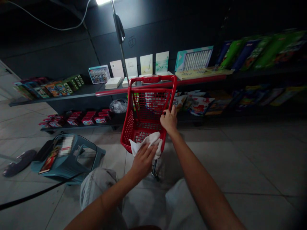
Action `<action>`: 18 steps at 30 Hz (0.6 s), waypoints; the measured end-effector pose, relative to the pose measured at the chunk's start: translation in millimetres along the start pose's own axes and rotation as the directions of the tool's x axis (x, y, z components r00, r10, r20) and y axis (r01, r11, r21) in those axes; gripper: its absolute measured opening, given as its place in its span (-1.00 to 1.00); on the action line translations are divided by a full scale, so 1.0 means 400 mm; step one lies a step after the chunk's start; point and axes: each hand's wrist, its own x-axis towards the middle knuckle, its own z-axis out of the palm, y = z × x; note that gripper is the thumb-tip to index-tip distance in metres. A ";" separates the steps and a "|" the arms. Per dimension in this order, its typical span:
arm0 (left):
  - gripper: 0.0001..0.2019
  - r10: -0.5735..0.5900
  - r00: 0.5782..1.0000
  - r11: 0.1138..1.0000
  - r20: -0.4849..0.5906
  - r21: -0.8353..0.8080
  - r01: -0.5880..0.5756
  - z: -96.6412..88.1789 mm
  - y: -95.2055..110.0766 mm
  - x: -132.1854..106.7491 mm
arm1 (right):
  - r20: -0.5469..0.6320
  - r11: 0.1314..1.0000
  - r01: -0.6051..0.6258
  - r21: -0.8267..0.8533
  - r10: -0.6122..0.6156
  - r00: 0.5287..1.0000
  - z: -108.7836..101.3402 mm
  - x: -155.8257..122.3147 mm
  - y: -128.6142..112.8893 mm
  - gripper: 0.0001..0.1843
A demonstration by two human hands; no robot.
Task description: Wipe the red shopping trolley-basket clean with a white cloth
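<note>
A red plastic rolling shopping basket (pixel 129 127) stands in front of my knees, with its looped handle on the far side. My left hand (pixel 145 157) holds a white cloth (pixel 153 139) against the near rim of the basket, its fingers bent over the fabric. Part of the cloth hangs over the rim, and some of it is hidden under the hand. On the basket's right side, my right hand (pixel 169 121) grips the upper edge. Between the hands, the slatted inside of the basket shows.
Behind the basket runs a dark shelf (pixel 83 92) with books, marker sets and bags. Boxed red packs (pixel 76 118) line the lower level. At left, a blue-grey plastic stool (pixel 81 159) carries a book and dark items, beside a mop (pixel 20 163). A black strap crosses the lower left.
</note>
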 end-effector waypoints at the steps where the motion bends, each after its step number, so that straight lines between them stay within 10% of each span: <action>1: -0.30 0.006 1.000 1.000 0.011 -0.030 -0.005 -0.006 -0.011 -0.003 | 0.009 1.000 0.027 -0.002 -0.027 1.000 0.006 -0.001 0.004 -0.64; 8: -0.28 -0.001 0.998 0.990 0.055 -0.142 0.009 -0.026 -0.090 -0.031 | 0.066 0.945 0.312 -0.097 -0.307 0.949 -0.019 -0.033 0.015 -0.66; 18: -0.38 -0.051 0.998 0.997 0.022 -0.054 0.052 -0.082 -0.174 -0.116 | 0.125 0.744 0.656 -0.129 -0.644 0.755 -0.072 -0.095 -0.004 -0.70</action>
